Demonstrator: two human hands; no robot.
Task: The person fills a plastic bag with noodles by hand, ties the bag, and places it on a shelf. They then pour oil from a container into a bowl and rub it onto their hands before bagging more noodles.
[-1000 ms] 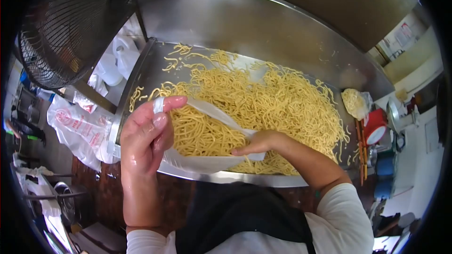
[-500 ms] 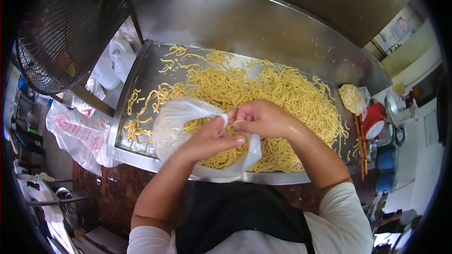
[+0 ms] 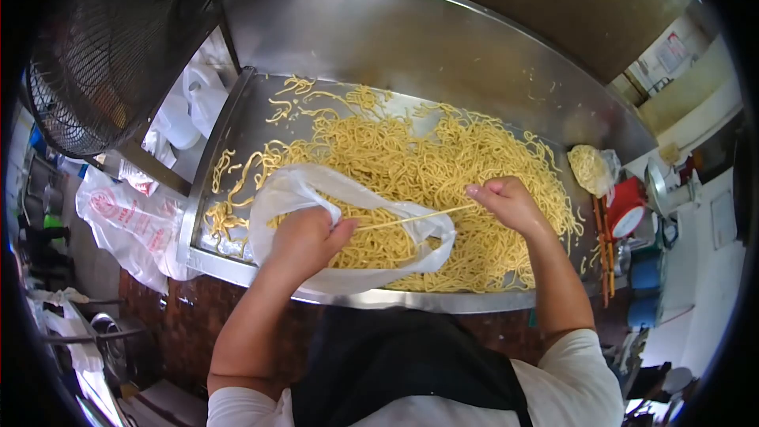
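Nearest, beyond the black apron (image 3: 403,368), the left hand (image 3: 304,241) is closed over the left side of a white plastic bag (image 3: 364,277), its thumb and fingers nipping one end of a thin yellow strand (image 3: 387,224); the right hand (image 3: 512,204) pinches the other end, drawing it straight across the bag's gaping mouth. The strand is too fine to tell whether it is noodle or elastic band. Pulled harder, it could snap or slip out of either pinch. The bag sits at the front of the metal tray (image 3: 474,301) with noodles inside, so a knock from the left wrist could tip some over the near rim. Behind it, the loose noodle heap (image 3: 506,150) presses close, and strands could catch on the bag's limp edge.
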